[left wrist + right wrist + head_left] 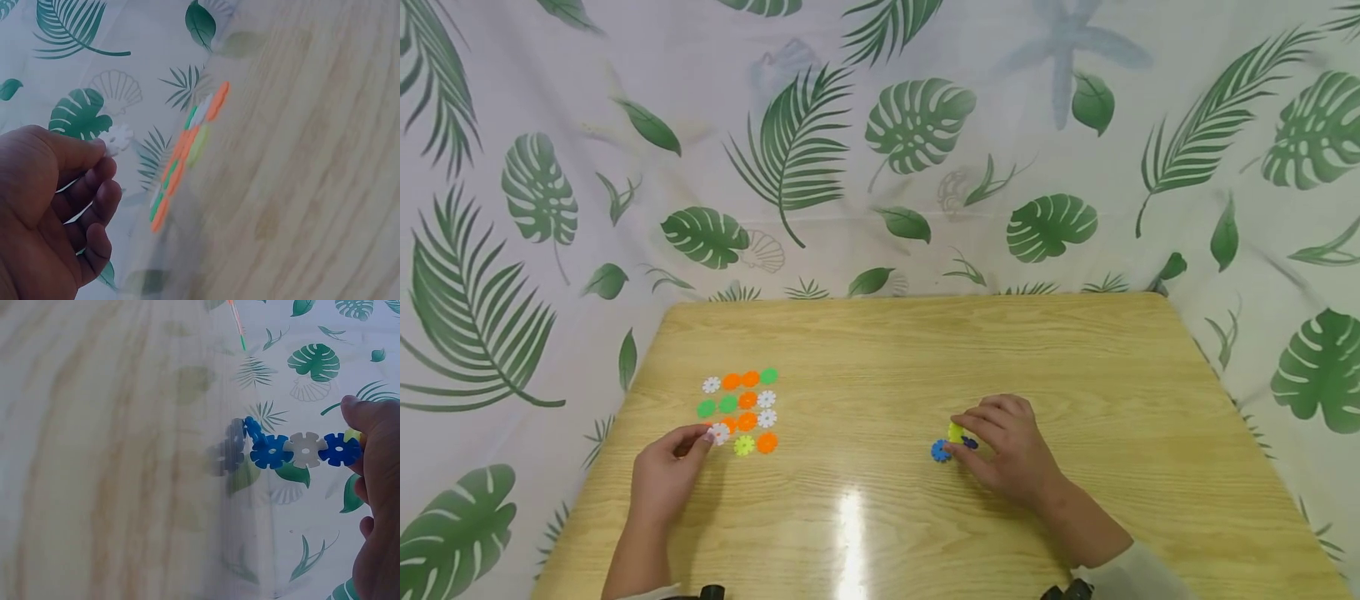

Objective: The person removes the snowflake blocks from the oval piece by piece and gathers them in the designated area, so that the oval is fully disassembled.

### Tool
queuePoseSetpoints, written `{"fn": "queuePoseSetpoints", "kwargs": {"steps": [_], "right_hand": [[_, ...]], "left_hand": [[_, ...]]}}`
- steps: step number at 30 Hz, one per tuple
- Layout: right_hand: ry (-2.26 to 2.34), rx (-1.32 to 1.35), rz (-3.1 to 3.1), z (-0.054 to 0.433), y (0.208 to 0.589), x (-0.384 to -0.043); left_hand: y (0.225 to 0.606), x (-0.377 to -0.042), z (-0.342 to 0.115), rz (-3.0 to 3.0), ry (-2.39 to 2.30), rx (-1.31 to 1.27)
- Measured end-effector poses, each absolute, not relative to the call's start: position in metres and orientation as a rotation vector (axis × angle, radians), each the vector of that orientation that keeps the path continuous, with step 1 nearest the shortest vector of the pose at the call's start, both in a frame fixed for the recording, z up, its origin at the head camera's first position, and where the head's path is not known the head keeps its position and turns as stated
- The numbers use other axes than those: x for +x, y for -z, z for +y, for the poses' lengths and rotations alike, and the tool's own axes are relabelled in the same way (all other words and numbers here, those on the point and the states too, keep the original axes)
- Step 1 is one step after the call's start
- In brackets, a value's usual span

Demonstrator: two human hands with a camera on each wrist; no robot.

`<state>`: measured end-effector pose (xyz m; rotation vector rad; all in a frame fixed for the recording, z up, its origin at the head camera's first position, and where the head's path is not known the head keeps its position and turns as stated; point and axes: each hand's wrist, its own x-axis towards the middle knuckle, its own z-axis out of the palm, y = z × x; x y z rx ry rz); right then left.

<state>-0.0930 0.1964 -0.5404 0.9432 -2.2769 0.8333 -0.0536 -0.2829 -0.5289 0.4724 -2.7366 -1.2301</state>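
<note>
My left hand (664, 473) pinches a white notched plastic disc (720, 433) between thumb and fingertips, above the table's left side. Against the cloth in the left wrist view, that white disc (117, 140) stands out clear of the loose discs. Over to the right, my right hand (1017, 454) grips a chain of interlocked discs by its yellow disc (955, 432). In the right wrist view a dark blue disc (340, 449), a white disc (305, 450) and lighter blue discs (271, 452) trail from the fingers. The yellow piece is mostly hidden there.
Flat loose discs lie in rough rows at the table's left, among them a green disc (768, 377), an orange disc (767, 442) and a yellow-green disc (744, 445). The wooden table (865, 358) meets a leaf-printed cloth (850, 167) at its back edge.
</note>
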Motion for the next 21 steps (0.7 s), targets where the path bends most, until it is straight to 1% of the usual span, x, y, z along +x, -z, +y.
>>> {"fn": "queuePoseSetpoints", "kwargs": {"steps": [6,21], "right_hand": [[-0.821,0.944,-2.295,0.197,0.542,-0.092],[-0.819,0.937,-2.323,0.195,0.539,-0.091]], "left_hand": [[0.535,-0.053,-0.289,-2.789,1.199,0.528],[0.545,-0.058,-0.294,-2.907,1.103,0.548]]}}
